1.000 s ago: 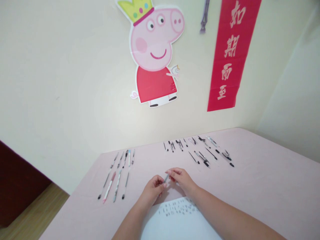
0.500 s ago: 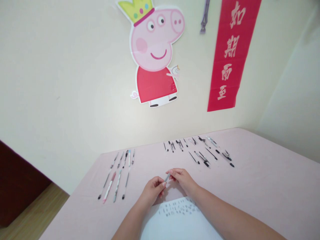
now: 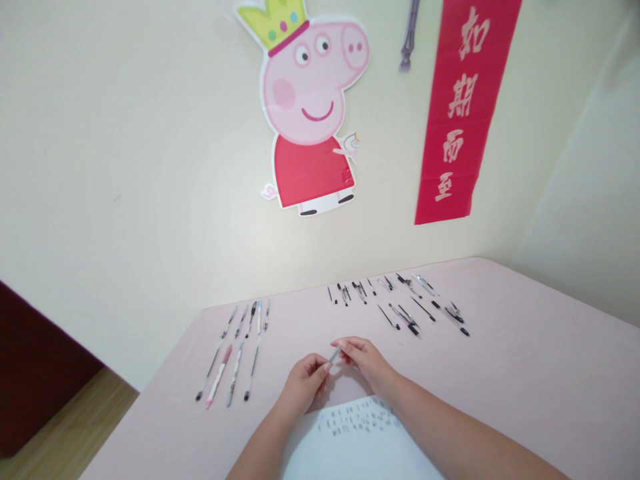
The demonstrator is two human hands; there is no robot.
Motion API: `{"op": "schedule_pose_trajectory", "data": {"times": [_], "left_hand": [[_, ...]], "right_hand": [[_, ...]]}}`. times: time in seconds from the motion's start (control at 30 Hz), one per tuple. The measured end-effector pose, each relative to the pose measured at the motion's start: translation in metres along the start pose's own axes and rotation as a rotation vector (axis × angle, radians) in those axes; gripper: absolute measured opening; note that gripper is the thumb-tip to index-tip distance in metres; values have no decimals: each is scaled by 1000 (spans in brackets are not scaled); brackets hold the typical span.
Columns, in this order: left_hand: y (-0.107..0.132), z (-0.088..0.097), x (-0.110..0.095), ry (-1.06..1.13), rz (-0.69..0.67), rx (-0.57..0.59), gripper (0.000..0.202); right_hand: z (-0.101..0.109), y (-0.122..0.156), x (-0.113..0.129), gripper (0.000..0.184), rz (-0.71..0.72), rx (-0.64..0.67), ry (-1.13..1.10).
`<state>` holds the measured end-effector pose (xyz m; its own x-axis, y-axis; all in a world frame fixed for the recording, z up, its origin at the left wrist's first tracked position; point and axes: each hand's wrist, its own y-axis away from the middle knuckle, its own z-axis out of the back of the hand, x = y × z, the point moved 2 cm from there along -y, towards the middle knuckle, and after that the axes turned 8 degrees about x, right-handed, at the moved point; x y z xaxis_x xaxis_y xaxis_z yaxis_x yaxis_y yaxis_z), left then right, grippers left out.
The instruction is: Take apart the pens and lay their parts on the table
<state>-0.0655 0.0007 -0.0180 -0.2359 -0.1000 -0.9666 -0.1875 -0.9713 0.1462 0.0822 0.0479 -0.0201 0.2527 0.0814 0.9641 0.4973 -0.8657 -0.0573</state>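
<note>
Between my two hands is a slim grey pen, held slanted above the table just beyond a sheet of paper. My left hand pinches its lower end with thumb and fingers. At the upper end, my right hand has its fingertips closed on it. Which part of the pen is cap or tip cannot be made out. Below my wrists lies the white paper, with several rows of dark handwritten marks near its far edge.
Several whole pens, among them a pink and white pen, lie in two rows at left. Farther back at right are loose pen parts, such as a black-capped barrel. The pink-covered table meets a wall with a pig cutout and red banner.
Both hands keep their hold on the pen with almost no movement. The view has shifted very slightly.
</note>
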Motion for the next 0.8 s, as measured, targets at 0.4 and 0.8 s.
{"op": "schedule_pose_trajectory", "data": {"times": [0.4,0.8], "left_hand": [[8,9,-17,-827,-419,-151,19],[9,16,-14,-881,-428,-211,18]], "right_hand": [[9,-1,-7,50,67,-108,630],[8,-3,-3,46,71,-92,604]]}}
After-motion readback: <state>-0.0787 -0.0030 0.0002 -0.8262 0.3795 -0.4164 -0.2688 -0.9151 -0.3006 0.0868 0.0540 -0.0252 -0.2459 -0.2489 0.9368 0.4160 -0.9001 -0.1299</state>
